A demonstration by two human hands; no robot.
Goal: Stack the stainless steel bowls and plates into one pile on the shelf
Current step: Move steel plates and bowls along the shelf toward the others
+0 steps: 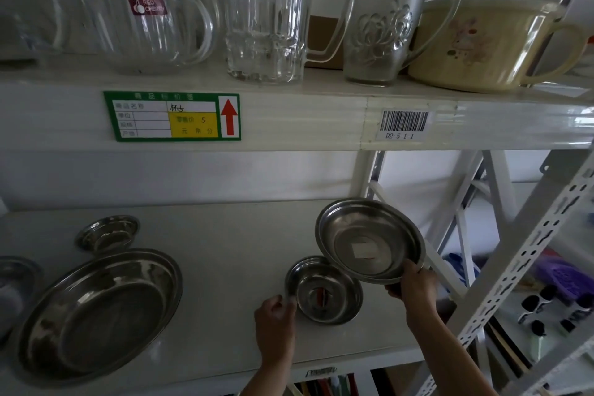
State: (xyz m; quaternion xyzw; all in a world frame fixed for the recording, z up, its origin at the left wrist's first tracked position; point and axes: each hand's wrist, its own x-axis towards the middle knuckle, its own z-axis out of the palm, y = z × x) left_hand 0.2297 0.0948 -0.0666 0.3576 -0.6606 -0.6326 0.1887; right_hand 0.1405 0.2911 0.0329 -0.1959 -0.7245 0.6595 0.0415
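My right hand (414,288) grips the near rim of a steel plate (369,239) with a white sticker inside, lifted and tilted above the white shelf (231,244). My left hand (275,315) pinches the left rim of a small steel bowl (323,291) that sits on the shelf, partly under the raised plate. At the left lies a large steel plate (99,312). Behind it stands a small steel bowl (107,233). Another steel dish (14,280) is cut off by the left edge.
The upper shelf (289,119) hangs close overhead, carrying glass mugs (154,19), a tall glass jug (266,13) and a cream bowl (488,45). White slotted uprights (527,254) and a diagonal brace (418,251) stand right of the plate.
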